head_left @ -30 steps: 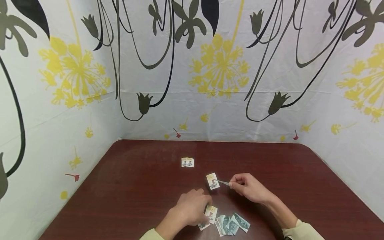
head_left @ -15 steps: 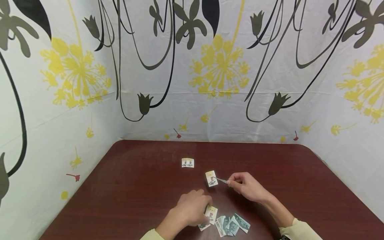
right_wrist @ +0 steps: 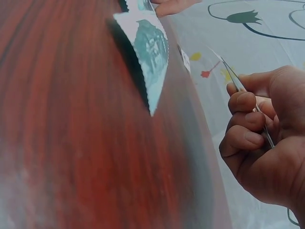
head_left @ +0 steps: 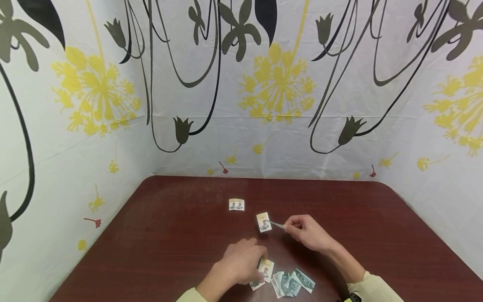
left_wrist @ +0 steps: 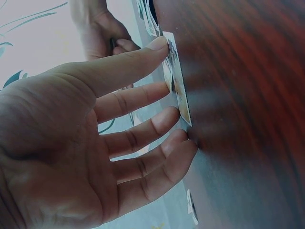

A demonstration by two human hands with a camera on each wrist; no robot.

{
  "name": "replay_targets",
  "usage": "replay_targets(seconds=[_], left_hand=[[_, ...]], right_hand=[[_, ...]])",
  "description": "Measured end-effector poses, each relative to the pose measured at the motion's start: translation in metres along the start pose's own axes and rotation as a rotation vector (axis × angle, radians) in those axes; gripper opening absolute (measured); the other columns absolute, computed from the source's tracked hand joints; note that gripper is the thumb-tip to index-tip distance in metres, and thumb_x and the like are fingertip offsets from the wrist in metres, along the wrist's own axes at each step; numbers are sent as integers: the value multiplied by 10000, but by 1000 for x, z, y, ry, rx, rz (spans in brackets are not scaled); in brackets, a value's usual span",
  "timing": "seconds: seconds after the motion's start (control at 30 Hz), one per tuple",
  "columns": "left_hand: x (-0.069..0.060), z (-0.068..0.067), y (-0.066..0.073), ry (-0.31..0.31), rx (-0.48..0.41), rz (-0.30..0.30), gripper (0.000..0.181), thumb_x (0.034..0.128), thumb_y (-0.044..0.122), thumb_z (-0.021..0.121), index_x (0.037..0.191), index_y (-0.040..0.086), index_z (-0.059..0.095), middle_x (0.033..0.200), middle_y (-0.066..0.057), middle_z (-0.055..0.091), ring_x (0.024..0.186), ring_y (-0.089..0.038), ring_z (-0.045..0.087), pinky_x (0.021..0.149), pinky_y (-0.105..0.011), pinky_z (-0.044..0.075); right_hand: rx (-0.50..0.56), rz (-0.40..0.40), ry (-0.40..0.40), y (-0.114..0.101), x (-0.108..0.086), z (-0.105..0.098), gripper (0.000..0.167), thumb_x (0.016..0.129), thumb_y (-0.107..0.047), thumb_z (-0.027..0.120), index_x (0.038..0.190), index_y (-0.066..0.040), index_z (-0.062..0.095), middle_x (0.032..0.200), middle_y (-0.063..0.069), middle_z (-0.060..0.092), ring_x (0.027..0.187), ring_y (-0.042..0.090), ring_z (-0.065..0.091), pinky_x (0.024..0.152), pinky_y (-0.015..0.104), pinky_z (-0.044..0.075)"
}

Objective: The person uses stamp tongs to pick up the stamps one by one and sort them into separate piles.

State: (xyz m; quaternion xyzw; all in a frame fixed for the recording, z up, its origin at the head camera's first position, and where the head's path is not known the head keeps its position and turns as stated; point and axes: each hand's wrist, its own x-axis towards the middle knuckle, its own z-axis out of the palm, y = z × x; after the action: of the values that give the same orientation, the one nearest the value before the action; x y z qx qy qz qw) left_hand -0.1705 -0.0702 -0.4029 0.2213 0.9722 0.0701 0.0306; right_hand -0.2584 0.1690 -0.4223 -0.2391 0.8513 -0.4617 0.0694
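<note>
Steel tweezers [head_left: 277, 225] are pinched in my right hand [head_left: 307, 233], with its other fingers curled, as the right wrist view shows. At their tip in the head view is a yellow-and-white stamp [head_left: 263, 226], apparently raised over the table. My left hand [head_left: 243, 260] rests low over the table with its fingers spread and loosely bent. Its thumb touches a perforated stamp [left_wrist: 182, 95], and other fingertips lie along that stamp's edge. Two pale stamps show beside this hand in the head view, one upper stamp [head_left: 266, 269] and one lower stamp [head_left: 257, 286] partly covered by the thumb.
Several green stamps [head_left: 284, 285] lie overlapping near the front, right of the left hand. Farther back lies a joined pair of light stamps [head_left: 236, 204]. The dark red table [head_left: 181, 218] reaches to a patterned cloth wall [head_left: 226, 138] at the back and sides.
My right hand has moved slightly left and away from me, carrying the stamp in the tweezers toward the joined pair. The left hand has stayed in place.
</note>
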Motion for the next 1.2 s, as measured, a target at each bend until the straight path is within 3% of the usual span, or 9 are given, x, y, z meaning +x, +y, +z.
replay_targets(seconds=[0.6, 1.2], left_hand=[[0, 1, 0, 14, 10, 0, 390, 694, 422, 955, 1011, 328, 749, 909, 97, 584, 827, -127, 570, 625, -336, 475], [0, 0, 0, -9, -11, -1, 367, 720, 403, 948, 1024, 328, 757, 914, 101, 584, 821, -122, 557, 627, -337, 475]], right_hand=[[1, 51, 25, -8, 13, 9, 231, 1046, -191, 642, 983, 18, 719, 620, -26, 439, 527, 83, 383, 496, 244, 330], [28, 94, 56, -8, 27, 13, 215, 1046, -164, 634, 1001, 29, 718, 629, -30, 461, 544, 102, 405, 515, 255, 353]])
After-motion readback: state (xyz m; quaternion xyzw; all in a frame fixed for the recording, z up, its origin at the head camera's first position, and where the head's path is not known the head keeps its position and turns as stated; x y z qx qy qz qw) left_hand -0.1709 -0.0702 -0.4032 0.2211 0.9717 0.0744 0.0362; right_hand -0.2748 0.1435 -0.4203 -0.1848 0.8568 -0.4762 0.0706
